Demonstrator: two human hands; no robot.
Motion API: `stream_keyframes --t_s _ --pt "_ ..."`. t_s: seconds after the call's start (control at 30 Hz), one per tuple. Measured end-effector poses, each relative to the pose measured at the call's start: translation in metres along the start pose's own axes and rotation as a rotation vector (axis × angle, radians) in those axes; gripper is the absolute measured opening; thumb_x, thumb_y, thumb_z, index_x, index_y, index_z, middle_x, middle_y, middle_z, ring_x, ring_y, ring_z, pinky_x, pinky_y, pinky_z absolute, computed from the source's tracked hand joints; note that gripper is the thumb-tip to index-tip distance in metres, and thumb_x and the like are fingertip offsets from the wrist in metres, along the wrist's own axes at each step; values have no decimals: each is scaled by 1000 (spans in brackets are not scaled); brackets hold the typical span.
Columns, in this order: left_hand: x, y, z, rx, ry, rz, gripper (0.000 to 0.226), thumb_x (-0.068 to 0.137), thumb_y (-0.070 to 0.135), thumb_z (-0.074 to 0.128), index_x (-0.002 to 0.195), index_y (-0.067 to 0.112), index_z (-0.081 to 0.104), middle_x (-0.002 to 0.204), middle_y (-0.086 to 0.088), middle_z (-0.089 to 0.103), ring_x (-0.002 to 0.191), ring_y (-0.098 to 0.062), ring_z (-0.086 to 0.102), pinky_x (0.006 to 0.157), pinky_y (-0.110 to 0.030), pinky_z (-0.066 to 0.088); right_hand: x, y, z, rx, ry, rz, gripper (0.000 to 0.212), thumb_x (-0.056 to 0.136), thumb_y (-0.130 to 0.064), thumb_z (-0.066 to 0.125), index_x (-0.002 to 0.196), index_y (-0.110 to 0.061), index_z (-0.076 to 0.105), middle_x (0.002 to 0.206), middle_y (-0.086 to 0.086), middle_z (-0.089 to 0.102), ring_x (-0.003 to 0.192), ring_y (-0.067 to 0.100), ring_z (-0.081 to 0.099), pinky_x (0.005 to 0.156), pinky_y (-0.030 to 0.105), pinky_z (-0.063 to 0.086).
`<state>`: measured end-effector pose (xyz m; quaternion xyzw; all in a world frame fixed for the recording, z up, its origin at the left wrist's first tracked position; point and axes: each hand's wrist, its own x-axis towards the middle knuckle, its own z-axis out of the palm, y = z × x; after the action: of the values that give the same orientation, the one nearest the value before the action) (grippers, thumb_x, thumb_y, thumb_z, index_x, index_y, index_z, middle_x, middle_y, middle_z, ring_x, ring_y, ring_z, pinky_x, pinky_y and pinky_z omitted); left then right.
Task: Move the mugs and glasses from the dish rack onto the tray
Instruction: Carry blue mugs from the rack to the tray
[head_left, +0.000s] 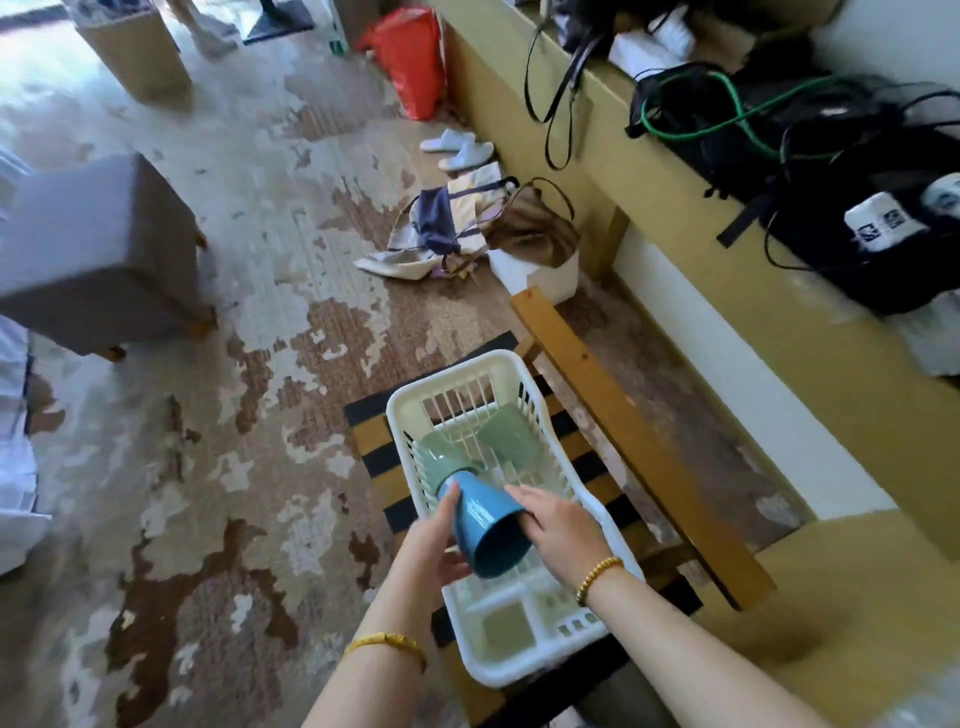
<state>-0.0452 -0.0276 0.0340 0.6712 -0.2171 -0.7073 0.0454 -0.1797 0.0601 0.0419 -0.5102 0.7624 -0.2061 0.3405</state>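
Blue mug (485, 525) tilted, mouth toward camera, between hands

From my end the feed is bright with daylight, strongest at the upper left, where the carpet (171, 291) washes out to near white. Shadows are soft and faint. A thin glare streak runs along the blue cup (485, 525). Wide-angle distortion bends the yellow ledge (691, 270) and stretches things near the borders. The grey stool (98, 249) at the left and the lower right corner are smeared with blur; the dish rack (524, 364) in the centre reads fairly sharp, though compression softens fine detail.
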Motion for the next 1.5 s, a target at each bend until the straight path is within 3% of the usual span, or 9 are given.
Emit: stream_keyframes --t_s 0.13,0.27,0.37,0.63,0.73,0.83,1.1,1.23,1.5 --pt "-42 16 10 22 -192 50 81 62 58 72 116 3 47 111 -20 61 98 -34 63 71 -43 56 -24 -30 -27 -1 142 -73 41 96 -16 43 137 -23 44 141 -2 47 133 12 39 108 24 30" --pt "-75 26 36 89 -144 271 66 74 45 73 122 10 44 114 -16 59 99 -32 61 80 -45 54 -52 -37 -67 4 159 -54 51 90 -9 46 139 -23 40 145 3 40 137 14 29 115 30 19" --pt "-103 35 63 258 -174 478 62 74 40 75 122 15 44 113 -11 59 95 -26 62 74 -39 56 -80 -29 -98 139 211 -7 60 87 -7 45 143 -20 32 148 3 34 137 9 23 111 19 17" --pt "-194 21 163 582 -465 929 53 73 35 75 113 31 41 106 3 56 94 -14 59 64 -29 55 -154 13 -173 467 647 252 36 98 -17 40 134 -19 47 136 1 49 121 13 48 94 21 41" --pt "-220 -7 208 664 -551 1010 49 77 29 72 115 29 42 105 3 56 95 -13 57 75 -31 53 -199 36 -199 410 753 308 35 97 -14 41 131 -14 50 118 3 54 101 17 53 90 27 44" --pt "-246 -47 257 651 -636 997 37 82 27 68 111 25 46 103 -2 58 92 -16 58 73 -31 52 -257 65 -222 376 820 338 30 96 -9 43 124 -8 56 111 9 56 104 27 56 94 41 46" --pt "-311 -178 370 704 -849 1121 32 82 27 68 108 24 50 95 7 60 85 -6 58 66 -19 46 -419 145 -252 346 1112 401 26 94 -7 46 113 -13 62 101 8 66 66 7 60 64 7 44" --pt "-339 -243 416 804 -961 1172 38 78 27 72 107 26 48 97 9 60 90 -6 58 75 -22 47 -487 185 -254 285 1246 466 29 94 -6 45 117 -10 61 114 11 65 99 28 61 91 24 44" --pt "-365 -348 471 1069 -1080 1202 51 69 27 78 103 29 41 100 10 57 96 -8 56 78 -21 43 -593 255 -260 -240 906 727 31 88 -9 45 112 -19 62 111 5 65 105 29 53 85 40 46"
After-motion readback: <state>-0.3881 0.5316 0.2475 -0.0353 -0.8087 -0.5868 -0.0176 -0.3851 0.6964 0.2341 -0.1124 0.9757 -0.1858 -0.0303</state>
